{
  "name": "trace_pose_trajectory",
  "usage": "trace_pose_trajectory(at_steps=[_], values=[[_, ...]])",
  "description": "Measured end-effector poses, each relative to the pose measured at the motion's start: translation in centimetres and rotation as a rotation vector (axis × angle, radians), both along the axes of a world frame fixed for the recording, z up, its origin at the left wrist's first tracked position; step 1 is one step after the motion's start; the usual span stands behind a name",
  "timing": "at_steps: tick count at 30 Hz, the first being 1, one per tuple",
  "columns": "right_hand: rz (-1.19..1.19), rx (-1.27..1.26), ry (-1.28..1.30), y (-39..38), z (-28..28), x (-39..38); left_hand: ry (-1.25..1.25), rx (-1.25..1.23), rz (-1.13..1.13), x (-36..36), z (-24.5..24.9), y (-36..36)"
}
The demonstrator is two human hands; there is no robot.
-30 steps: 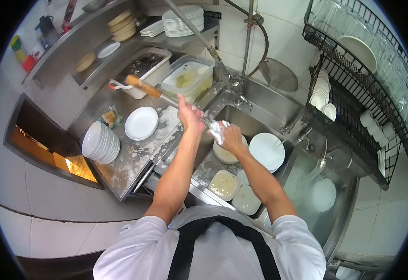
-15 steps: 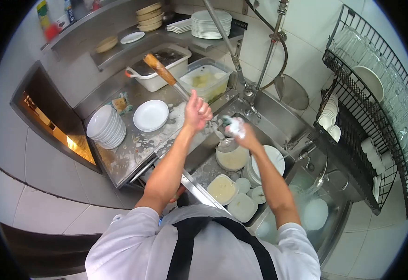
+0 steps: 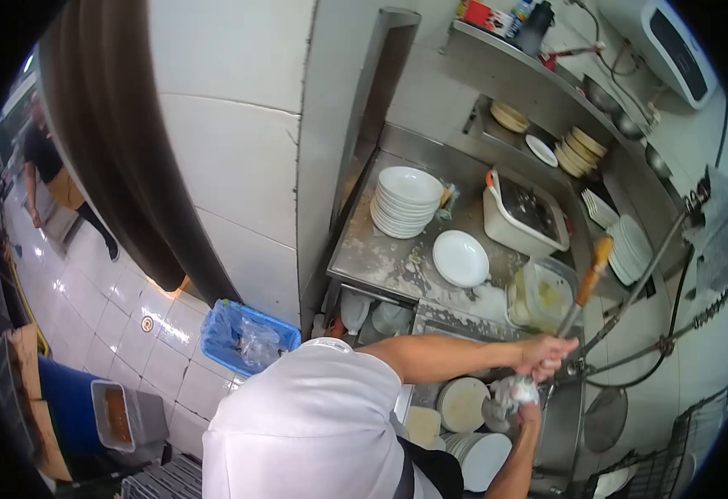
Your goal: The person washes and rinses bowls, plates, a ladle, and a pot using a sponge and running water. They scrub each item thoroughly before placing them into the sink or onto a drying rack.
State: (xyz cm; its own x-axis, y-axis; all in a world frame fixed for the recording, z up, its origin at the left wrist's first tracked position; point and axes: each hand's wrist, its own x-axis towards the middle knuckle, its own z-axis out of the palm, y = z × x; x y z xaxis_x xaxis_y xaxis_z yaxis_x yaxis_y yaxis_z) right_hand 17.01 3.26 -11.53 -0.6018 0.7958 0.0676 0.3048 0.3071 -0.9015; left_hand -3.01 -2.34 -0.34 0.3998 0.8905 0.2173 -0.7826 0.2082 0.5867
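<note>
My left hand (image 3: 544, 358) is closed around the metal shaft of a ladle with a wooden handle (image 3: 594, 270). The handle points up and away over the counter, and the ladle's metal bowl end hangs over the sink, partly hidden by suds. My right hand (image 3: 529, 413) presses a foamy scouring sponge (image 3: 514, 389) against the lower end of the ladle; suds hide much of the sponge. Below my hands, the sink holds a round pale container (image 3: 464, 402), a squarish one (image 3: 422, 427) and a stack of white plates (image 3: 487, 462).
On the steel counter (image 3: 372, 259) stand stacked white bowls (image 3: 410, 186), a white dish (image 3: 460, 258), a white tub (image 3: 520, 229) and a clear container (image 3: 539, 293). A blue bin (image 3: 216, 331) is on the floor. Another person (image 3: 52, 170) stands at far left.
The view has swung left, bringing the floor, bin and another person into sight. My left hand still grips the ladle; my right hand with the sponge is now closer to my left hand.
</note>
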Motion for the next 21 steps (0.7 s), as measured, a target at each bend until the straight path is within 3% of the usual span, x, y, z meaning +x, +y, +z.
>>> trace_pose_trajectory(at_steps=[3, 5, 6, 8, 9, 10, 13, 15, 21], values=[[0.009, 0.029, -0.012, 0.8, 0.4, -0.7, 0.062, 0.205, -0.231, -0.5, 3.4, -1.9], [0.026, 0.089, -0.029, 1.0, 1.5, -2.7, 0.157, 0.147, -0.027, -1.0, 5.0, -3.1], [0.032, 0.124, -0.049, 0.9, 2.1, -3.7, 0.158, 0.150, 0.153, -0.9, 4.4, -2.7], [0.041, 0.208, -0.080, 0.2, 3.0, -5.6, 0.163, -0.128, 0.750, 0.2, 2.9, -1.9], [0.051, 0.267, -0.088, -0.3, 3.3, -6.5, 0.176, -0.276, 1.021, 0.8, 1.6, 0.5], [0.061, 0.321, -0.104, -0.9, 3.6, -7.6, 0.253, -0.263, 1.315, 0.9, -2.3, 5.7], [0.087, 0.469, -0.150, -3.7, 4.1, -9.0, 0.231, -0.705, 1.112, -3.2, -0.9, 1.2], [0.106, 0.525, -0.184, -5.6, 4.3, -9.6, 0.253, -0.854, 1.218, -3.9, -3.1, 2.5], [0.184, 0.570, -0.314, -9.1, 5.0, -11.0, 0.205, -0.793, 1.132, -6.7, -4.4, -0.2]])
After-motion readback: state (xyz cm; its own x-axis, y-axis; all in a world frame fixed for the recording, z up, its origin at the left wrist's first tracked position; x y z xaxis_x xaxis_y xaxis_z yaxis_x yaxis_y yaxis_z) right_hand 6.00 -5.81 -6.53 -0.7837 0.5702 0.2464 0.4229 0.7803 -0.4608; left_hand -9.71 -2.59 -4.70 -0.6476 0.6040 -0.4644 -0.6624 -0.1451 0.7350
